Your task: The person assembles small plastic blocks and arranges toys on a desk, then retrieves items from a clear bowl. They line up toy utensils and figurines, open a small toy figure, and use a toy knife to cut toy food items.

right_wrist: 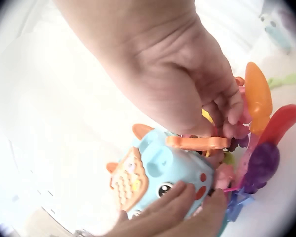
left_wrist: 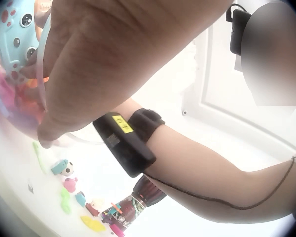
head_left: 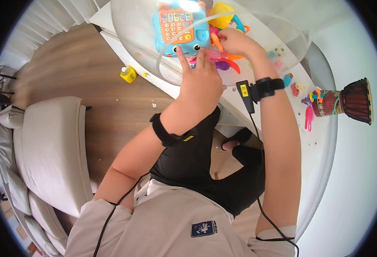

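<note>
A light-blue toy phone [head_left: 160,36] with an orange keypad and a cartoon face sits in a clear plastic tub [head_left: 158,66]. My left hand [head_left: 202,83] rests its straight fingers on the phone's face side. Beside the phone, my right hand [head_left: 237,43] reaches down among colourful toys with bent fingers. An orange handset-like piece [right_wrist: 197,143] lies right at its thumb. I cannot tell whether those fingers hold anything. Around them are an orange spoon-shaped piece [right_wrist: 258,94], a red curved piece [right_wrist: 281,123], a purple toy [right_wrist: 264,163] and a yellow cup-like piece [head_left: 221,16].
The tub stands on a white table [head_left: 248,115]. Small toys, a pink brush [head_left: 309,118] and a drum [head_left: 355,101] are at the right. A yellow bottle [head_left: 128,74] appears over the wooden floor at the left, with a beige sofa [head_left: 51,150] below. Cables run along both arms.
</note>
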`<action>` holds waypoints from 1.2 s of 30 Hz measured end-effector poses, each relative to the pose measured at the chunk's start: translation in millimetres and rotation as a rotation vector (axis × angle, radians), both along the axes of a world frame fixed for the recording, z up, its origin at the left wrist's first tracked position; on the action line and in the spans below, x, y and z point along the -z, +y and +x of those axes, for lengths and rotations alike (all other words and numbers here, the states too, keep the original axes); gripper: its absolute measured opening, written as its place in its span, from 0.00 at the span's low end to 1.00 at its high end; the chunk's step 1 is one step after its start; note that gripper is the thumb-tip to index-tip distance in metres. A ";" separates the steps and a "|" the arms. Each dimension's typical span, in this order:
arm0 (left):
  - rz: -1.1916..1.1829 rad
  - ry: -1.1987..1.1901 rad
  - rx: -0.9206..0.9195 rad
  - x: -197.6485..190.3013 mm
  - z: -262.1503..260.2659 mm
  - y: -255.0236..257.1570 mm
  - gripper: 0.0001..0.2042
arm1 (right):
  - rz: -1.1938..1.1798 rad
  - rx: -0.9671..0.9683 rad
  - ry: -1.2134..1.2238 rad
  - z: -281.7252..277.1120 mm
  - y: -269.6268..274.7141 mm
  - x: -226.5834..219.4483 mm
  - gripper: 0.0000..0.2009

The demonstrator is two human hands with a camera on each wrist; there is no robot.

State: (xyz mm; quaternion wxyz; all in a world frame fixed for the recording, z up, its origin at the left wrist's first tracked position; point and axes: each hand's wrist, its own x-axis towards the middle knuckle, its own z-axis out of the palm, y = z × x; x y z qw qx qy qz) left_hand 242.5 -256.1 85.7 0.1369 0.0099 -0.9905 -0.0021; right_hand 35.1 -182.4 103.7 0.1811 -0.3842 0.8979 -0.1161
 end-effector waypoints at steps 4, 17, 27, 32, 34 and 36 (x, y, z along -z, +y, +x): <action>-0.009 0.009 0.013 0.7 0.5 -1.0 0.32 | -0.012 0.217 -0.163 8.3 -5.5 -23.7 0.14; 0.046 0.007 0.015 1.4 -0.9 -2.9 0.31 | -0.396 0.155 0.026 42.4 18.7 -5.6 0.17; 0.057 0.002 0.014 1.8 0.2 -4.6 0.28 | -0.819 0.248 -0.294 75.2 20.7 -15.2 0.14; 0.018 0.043 0.017 2.3 0.0 -5.8 0.28 | -0.895 0.298 -0.565 82.8 20.5 -25.0 0.16; 0.021 0.041 0.022 1.6 0.3 -5.9 0.28 | -0.913 0.332 -0.689 84.1 22.0 -30.5 0.18; 0.023 0.040 0.024 0.8 0.2 -5.6 0.28 | -0.944 0.387 -0.813 84.2 23.4 -32.3 0.20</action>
